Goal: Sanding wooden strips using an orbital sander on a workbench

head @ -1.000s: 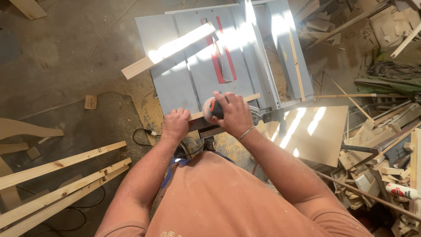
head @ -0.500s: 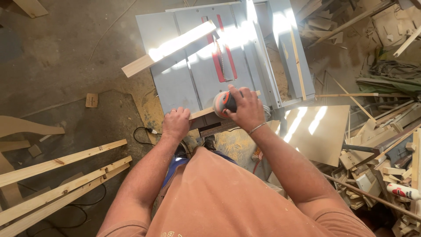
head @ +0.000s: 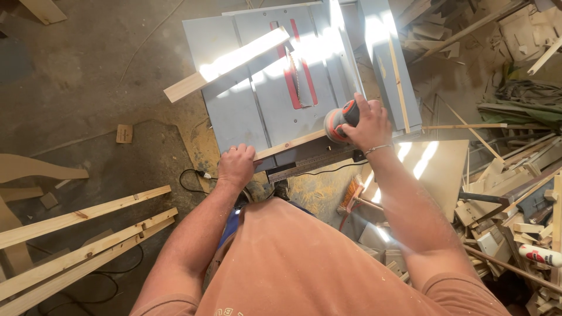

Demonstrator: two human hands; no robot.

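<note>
A thin wooden strip (head: 291, 144) lies along the front edge of a grey table saw (head: 246, 105). My left hand (head: 236, 165) grips the strip's left end and holds it down. My right hand (head: 366, 124) is closed on a round orange and black sander (head: 338, 120), which rests on the strip's right end, close to the saw's fence rail. The saw blade (head: 294, 79) stands in its red insert behind the strip.
A longer board (head: 228, 62) lies slanted across the saw top and overhangs its left side. Long wooden slats (head: 82, 240) lie on the floor at the left. A flat panel (head: 436, 175) and piles of offcuts (head: 515, 205) fill the right side. A black cable (head: 193, 178) runs below the saw.
My right hand has slid the sander to the right along the strip, from near its left-middle to its right end. My left hand has stayed on the left end.
</note>
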